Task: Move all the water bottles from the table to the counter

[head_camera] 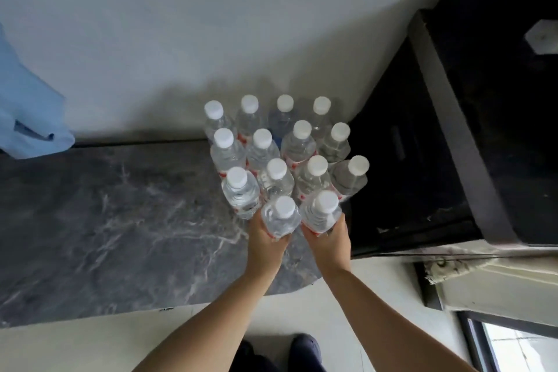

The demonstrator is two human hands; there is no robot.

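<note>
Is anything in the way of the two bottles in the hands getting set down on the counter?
Nothing visible blocks them. The left hand grips one bottle, the right hand another, both at the near edge of the cluster on the counter. Only bare marbled surface shows around them.

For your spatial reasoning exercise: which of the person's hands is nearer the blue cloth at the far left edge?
Left. The left hand grips a bottle on the side toward the blue cloth; the right hand grips another bottle farther right.

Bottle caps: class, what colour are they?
White, all fourteen bottle caps, seen clearly in the head view.
</note>
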